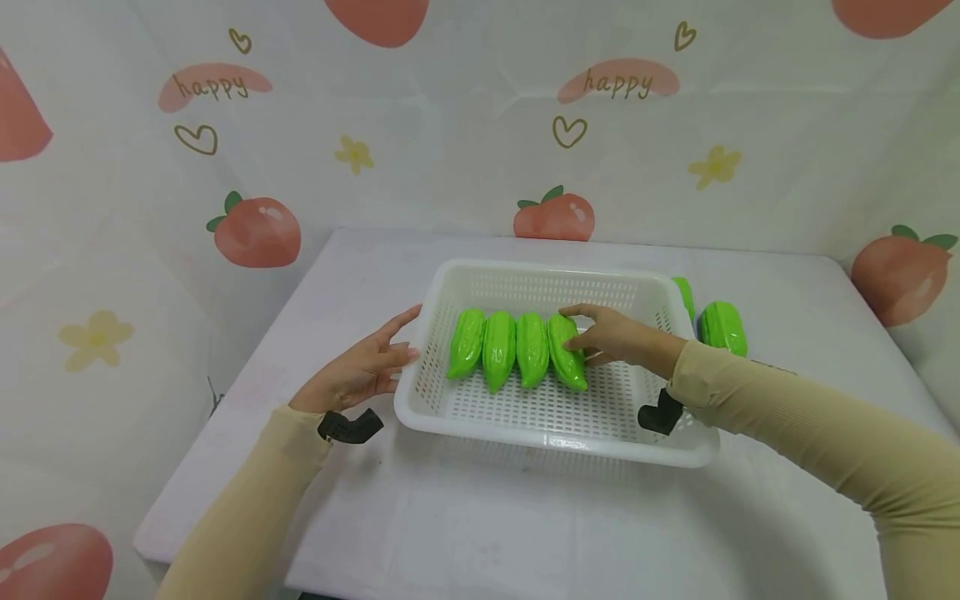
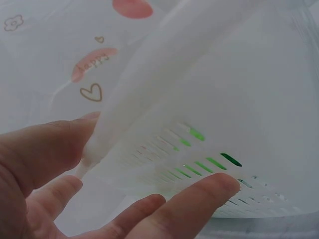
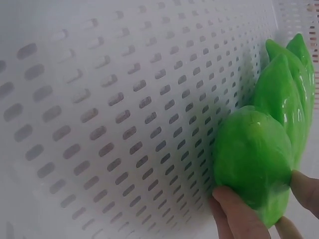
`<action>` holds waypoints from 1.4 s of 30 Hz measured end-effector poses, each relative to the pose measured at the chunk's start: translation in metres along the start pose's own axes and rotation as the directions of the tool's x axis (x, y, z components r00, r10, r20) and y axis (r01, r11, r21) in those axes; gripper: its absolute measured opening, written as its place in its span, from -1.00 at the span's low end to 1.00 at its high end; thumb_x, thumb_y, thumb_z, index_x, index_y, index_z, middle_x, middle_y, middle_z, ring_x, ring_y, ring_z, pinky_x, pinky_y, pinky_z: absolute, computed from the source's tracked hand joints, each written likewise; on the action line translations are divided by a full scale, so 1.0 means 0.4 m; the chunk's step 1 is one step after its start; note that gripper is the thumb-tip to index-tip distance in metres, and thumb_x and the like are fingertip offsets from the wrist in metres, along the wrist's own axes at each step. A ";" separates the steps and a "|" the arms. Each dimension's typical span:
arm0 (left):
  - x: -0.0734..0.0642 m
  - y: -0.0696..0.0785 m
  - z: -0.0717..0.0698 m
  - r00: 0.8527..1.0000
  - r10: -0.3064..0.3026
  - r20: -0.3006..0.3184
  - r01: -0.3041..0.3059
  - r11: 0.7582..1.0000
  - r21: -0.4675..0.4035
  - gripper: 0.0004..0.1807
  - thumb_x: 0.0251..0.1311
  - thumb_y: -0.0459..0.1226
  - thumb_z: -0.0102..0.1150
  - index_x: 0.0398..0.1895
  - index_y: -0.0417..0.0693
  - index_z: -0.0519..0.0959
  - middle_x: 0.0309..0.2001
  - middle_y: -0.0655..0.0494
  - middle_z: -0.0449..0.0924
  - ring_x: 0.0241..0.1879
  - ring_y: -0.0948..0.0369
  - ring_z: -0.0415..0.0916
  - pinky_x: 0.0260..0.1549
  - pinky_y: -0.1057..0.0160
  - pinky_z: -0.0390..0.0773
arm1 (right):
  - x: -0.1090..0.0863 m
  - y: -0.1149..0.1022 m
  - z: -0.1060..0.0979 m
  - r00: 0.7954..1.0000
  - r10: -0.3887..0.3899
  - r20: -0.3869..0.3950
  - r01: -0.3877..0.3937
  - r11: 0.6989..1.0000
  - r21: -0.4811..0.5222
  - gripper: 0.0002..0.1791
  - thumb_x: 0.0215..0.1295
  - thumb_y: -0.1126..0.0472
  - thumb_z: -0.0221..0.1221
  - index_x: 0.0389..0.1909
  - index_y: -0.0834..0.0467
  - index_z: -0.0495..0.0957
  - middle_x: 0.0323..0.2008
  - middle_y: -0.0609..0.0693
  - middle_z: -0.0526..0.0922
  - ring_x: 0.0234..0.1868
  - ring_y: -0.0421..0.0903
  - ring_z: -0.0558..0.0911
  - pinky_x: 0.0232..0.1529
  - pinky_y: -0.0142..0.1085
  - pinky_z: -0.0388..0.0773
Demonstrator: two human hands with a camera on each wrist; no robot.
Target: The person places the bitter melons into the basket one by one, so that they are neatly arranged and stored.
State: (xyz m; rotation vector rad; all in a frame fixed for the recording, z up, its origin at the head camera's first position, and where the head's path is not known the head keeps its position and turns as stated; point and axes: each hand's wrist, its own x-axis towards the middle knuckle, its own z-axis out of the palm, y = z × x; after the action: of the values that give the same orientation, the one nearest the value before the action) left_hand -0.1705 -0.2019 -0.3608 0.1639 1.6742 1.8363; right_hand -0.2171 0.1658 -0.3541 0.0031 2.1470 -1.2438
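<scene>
Inside a white perforated plastic basket (image 1: 555, 439), several glossy bright-green toy bitter melons (image 1: 499, 350) lie side by side, their pointed ends toward the person. My right hand (image 1: 621, 337) pinches the rightmost bitter melon (image 1: 564, 337) between thumb and fingers. In the right wrist view, fingertips press both sides of that bitter melon (image 3: 254, 154) on the holed basket floor (image 3: 119, 109). My left hand (image 1: 362, 367) is at the basket's left end, fingers spread and fairly straight. The left wrist view has its fingers (image 2: 199, 199) along the outer wall (image 2: 234, 89), below the rim.
On the table to the right of the basket lies another green piece (image 1: 723, 327), with one more green piece (image 1: 683, 293) partly hidden behind the basket rim. A white cloth covers the table (image 1: 450, 525). Behind it hangs a backdrop (image 1: 450, 108) printed with peaches and flowers.
</scene>
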 end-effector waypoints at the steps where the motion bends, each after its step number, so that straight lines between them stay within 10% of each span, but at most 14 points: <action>1: 0.000 0.000 0.000 1.000 0.000 -0.003 0.000 1.000 0.005 -0.17 0.38 -0.35 0.05 0.52 0.47 -0.09 0.29 -0.10 0.34 0.03 0.09 0.60 -0.04 0.04 0.64 | 0.000 0.000 0.000 1.000 0.000 0.004 0.000 1.000 0.003 -0.24 0.39 0.32 0.09 0.52 0.10 -0.04 0.34 0.39 0.24 0.25 0.30 0.44 0.17 0.00 0.53; 42: 0.000 -0.002 0.000 1.000 0.004 -0.012 -0.004 1.000 0.019 -0.16 0.37 -0.33 0.08 0.52 0.49 -0.09 0.28 -0.07 0.35 0.02 0.10 0.61 -0.06 0.07 0.65 | -0.009 0.003 0.002 0.999 -0.008 0.031 0.007 0.999 0.039 -0.18 0.37 0.29 0.12 0.53 0.03 -0.09 0.39 0.38 0.14 0.29 0.34 0.38 0.17 0.06 0.51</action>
State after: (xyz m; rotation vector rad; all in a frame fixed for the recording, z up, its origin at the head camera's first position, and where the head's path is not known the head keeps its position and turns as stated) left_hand -0.1703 -0.2018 -0.3617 0.1651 1.7011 1.8279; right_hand -0.2133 0.1669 -0.3533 -0.0079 2.0984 -1.2816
